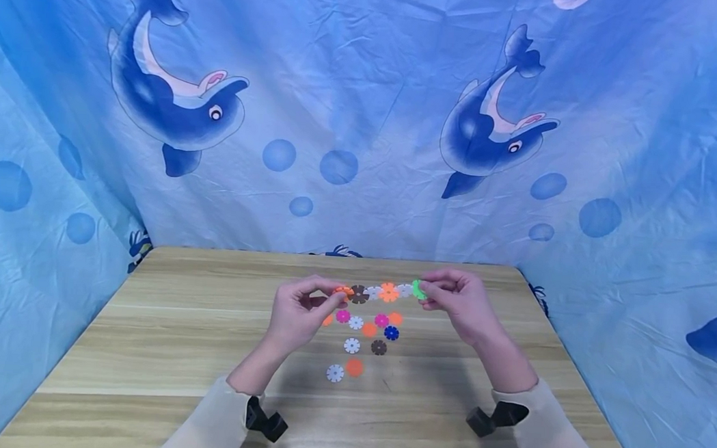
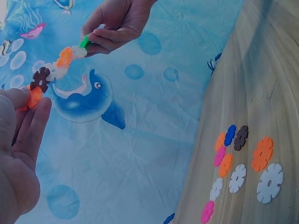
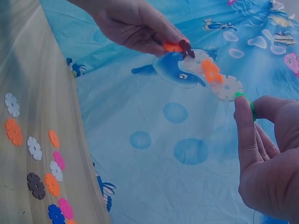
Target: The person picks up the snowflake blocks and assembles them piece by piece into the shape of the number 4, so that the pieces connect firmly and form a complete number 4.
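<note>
A chain of joined snowflake discs hangs between my two hands above the table. My left hand pinches the orange end disc between thumb and fingers. Beside that comes a brown disc, then a white disc, an orange disc and another white disc. At the other end my right hand pinches a green disc, partly covered by the fingertips. In both wrist views the discs sit at differing angles to each other along the chain.
Loose discs lie on the wooden table below the hands, among them a blue disc, a brown disc, a pink disc and a white disc. A blue dolphin-print cloth hangs around the back and sides.
</note>
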### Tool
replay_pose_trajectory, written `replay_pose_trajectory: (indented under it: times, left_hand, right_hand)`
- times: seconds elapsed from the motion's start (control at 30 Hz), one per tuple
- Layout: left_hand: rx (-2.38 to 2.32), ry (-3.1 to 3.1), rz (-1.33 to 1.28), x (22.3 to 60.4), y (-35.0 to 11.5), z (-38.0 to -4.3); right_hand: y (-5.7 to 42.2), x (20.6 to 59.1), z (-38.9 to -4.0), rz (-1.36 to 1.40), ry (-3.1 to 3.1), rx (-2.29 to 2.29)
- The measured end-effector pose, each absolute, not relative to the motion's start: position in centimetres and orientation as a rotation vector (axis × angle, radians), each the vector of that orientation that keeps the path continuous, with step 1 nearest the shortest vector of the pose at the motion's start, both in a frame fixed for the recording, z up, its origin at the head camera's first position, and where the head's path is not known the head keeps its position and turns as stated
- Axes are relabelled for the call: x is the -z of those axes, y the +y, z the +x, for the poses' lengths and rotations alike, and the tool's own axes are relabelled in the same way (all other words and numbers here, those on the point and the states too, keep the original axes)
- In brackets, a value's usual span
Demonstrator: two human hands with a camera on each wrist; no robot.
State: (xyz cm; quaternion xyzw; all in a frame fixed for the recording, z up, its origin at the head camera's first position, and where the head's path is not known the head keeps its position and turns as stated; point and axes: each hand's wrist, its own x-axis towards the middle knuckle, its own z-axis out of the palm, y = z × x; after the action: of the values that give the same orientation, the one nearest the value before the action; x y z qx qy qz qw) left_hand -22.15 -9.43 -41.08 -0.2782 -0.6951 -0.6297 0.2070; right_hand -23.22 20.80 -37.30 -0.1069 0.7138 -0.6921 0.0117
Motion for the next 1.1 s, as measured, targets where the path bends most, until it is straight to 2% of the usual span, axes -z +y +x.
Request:
replay_pose_trajectory:
  times: [1.1]
  left_hand:
    - [1.774,-1.942,-0.743,41.13,-9.31,-22.47]
  right_hand:
    - [20.24,37.56,-23.13,-0.269,2.246,2.16]
